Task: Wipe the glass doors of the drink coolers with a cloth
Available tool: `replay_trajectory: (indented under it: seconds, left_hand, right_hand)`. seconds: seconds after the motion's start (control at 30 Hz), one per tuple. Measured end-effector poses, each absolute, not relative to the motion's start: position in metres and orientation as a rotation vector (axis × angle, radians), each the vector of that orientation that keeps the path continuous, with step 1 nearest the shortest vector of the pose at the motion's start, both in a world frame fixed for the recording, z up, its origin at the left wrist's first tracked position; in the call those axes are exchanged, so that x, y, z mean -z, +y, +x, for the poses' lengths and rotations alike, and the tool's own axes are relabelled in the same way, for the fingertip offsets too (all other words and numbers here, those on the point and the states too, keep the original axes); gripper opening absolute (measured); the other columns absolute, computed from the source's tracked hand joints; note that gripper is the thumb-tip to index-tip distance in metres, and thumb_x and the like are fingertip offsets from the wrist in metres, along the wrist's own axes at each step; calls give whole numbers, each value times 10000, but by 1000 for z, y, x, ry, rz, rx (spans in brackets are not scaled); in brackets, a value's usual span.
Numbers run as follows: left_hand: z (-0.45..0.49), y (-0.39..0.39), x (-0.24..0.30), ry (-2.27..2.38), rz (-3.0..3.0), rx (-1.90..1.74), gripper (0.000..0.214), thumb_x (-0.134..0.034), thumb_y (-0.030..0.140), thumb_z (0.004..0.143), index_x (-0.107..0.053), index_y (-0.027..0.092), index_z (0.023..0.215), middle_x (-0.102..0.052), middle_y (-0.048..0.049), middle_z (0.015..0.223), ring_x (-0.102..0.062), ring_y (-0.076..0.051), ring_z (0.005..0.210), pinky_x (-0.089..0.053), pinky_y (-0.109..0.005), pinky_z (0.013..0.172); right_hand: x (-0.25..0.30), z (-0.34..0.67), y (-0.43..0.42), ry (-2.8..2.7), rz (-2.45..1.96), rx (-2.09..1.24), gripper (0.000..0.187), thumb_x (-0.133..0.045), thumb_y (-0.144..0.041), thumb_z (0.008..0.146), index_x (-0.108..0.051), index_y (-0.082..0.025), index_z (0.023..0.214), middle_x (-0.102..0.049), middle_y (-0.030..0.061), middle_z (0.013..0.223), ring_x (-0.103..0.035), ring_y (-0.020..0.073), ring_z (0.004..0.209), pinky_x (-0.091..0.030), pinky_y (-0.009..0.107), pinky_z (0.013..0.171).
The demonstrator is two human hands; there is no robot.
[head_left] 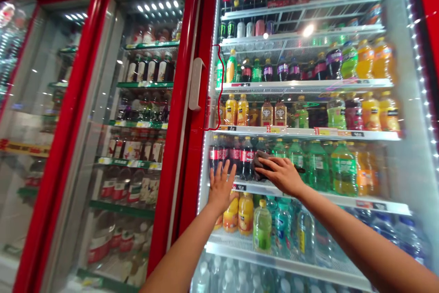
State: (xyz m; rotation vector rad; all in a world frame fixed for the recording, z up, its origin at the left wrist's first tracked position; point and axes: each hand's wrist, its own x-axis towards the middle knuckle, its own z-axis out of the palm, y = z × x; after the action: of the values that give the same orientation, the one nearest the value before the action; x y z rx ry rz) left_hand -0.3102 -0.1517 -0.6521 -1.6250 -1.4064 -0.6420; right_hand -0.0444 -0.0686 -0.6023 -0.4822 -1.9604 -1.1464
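My left hand [221,190] is spread with its fingers apart, apparently flat against the glass door of a drinks fridge. It holds nothing. To its right, my right hand [283,175] presses a dark cloth [261,165] to the glass, and the cloth bunches out past the fingertips. Behind the glass, cola bottles [247,158] with red labels stand on a shelf near both hands. Green soda bottles [317,165] are on the same shelf, to the right of the cloth. Part of the cloth is hidden under my right hand.
A pale door handle [196,83] sits on the red frame left of the glass. Orange juice bottles [245,213] stand one shelf below my hands. Another red-framed fridge [187,101] with stocked shelves is on the left. Red line marks and lamp reflections show on the glass.
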Motion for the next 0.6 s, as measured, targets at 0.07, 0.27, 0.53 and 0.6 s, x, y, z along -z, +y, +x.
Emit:
replay_trajectory:
  seconds: [0.07,0.27,0.53,0.6]
  left_hand:
    - [-315,-150,652,-1454,-1591,645,1175,-863,429,720,-143,238,1629,-154,-180,1697,-77,-403,1566,-157,-677,1223]
    - [-321,-143,655,-1457,-1600,664,1165,-849,451,735,-117,301,1628,-164,-161,1699,-107,-388,1566,-240,-668,1201]
    - [-300,-155,648,-1517,-1631,976,825,-644,251,907,-211,271,1609,-322,-148,1650,-262,-323,1543,-311,-580,1215]
    - [-277,-152,642,-1483,-1570,1235,666,-454,204,986,-216,239,1608,-371,-155,1615,-351,-270,1507,-360,-504,1208]
  right_hand:
    - [590,-40,-68,-1882,-560,1097,394,-560,-251,977,-659,-426,1315,-605,-16,1454,-511,278,1158,-366,416,857]
    - [562,-104,-71,-1594,-844,863,437,-535,-288,982,-599,-396,1400,-524,42,1527,-441,339,1245,-354,458,876]
    - [589,-118,-96,-1914,-730,724,451,-435,-419,1029,-510,-406,1474,-478,-13,1574,-466,313,1337,-441,480,960]
    - [580,-114,-97,-1925,-673,473,484,-325,-451,1057,-454,-382,1518,-530,2,1532,-495,291,1355,-475,477,987]
